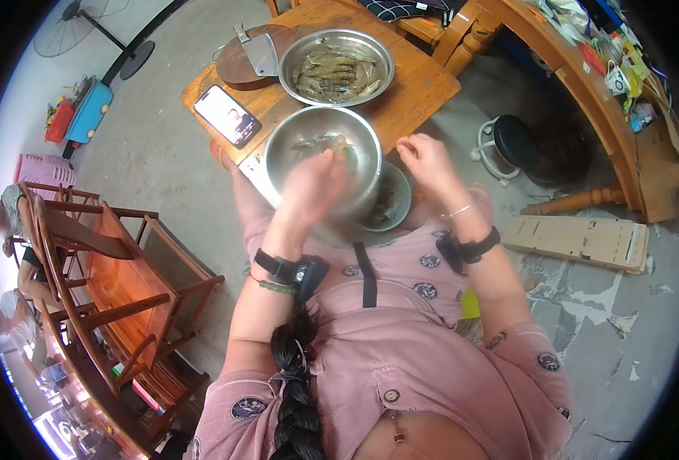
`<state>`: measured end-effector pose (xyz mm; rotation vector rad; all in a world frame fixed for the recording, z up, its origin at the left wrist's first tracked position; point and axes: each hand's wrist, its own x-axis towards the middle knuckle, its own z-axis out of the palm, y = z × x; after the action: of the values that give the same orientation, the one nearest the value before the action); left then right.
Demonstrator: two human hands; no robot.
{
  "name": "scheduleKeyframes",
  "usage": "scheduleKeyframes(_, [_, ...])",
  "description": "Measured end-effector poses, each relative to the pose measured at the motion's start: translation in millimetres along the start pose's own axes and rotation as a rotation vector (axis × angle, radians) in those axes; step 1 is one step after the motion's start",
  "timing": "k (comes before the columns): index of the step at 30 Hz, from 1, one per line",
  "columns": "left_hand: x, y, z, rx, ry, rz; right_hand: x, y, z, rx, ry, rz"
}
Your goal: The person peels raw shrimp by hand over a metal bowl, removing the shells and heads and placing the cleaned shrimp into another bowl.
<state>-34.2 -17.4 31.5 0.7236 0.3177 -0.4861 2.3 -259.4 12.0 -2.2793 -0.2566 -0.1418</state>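
Observation:
My left hand (pixel 316 188) is over the near steel bowl (pixel 286 138), smeared by motion. Its fingers are bent around a blurred shrimp (pixel 345 147), partly hidden by the hand. A few more shrimp lie at the bottom of that bowl. To the right of the rim, my right hand (pixel 430 159) is raised, thumb and fingers pinched together; anything between them is too small to make out. Below and between both hands, a smaller bowl (pixel 401 201) contains dark scraps. Behind the near bowl, a larger steel basin (pixel 389 65) holds many whole shrimp.
On the wooden table (pixel 424 88) are a lit phone (pixel 226 115), a round chopping board (pixel 236 69) and a cleaver (pixel 260 55). A wheeled stool (pixel 512 142) and flattened cardboard (pixel 577 239) are at right. A wooden bench (pixel 128 268) stands left, with people beyond it.

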Motion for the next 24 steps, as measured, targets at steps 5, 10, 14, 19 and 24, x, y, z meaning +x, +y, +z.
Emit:
scheduleKeyframes(5, [4.1, -2.6, -3.0, 0.026, 0.032, 0.018, -14.5, 34.8, 12.0, -0.308, -0.292, -0.035])
scheduleKeyframes(10, [4.0, -1.9, -2.7, 0.084, 0.062, 0.033, -14.6, 29.5, 19.4, -0.367, -0.18, -0.023])
scheduleKeyframes(14, [7.2, -1.8, -9.1, 0.17, 0.016, 0.054, -11.7, 28.8, 14.9, -0.457, -0.203, -0.024])
scheduleKeyframes(19, [9.8, -3.6, -11.2, 0.166, 0.049, 0.062, -11.4, 12.3, 5.4, -0.359, -0.043, -0.143])
scheduleKeyframes(24, [32.5, -17.6, -37.3, 0.416, -0.034, 0.205, -3.4, -38.7, 7.8, 0.211, -0.045, 0.024])
